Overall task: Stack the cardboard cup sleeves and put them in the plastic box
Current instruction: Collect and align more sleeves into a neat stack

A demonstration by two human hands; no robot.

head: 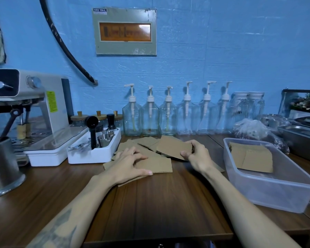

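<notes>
Progress: some sleeves [252, 159] already in box [268, 190] | loose pile [143, 142] left (worktop) | right hand [197, 154] pinches one sleeve [174, 148] | left hand [131, 163] lies flat on stack [159, 167]

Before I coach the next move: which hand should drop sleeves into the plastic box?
Right. The right hand already grips a cardboard sleeve, and the plastic box sits on its side. The left hand rests on sleeves farther from the box.

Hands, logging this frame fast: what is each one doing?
Left hand: open, fingers flat on a cardboard sleeve.
Right hand: gripping a lifted sleeve.
</notes>
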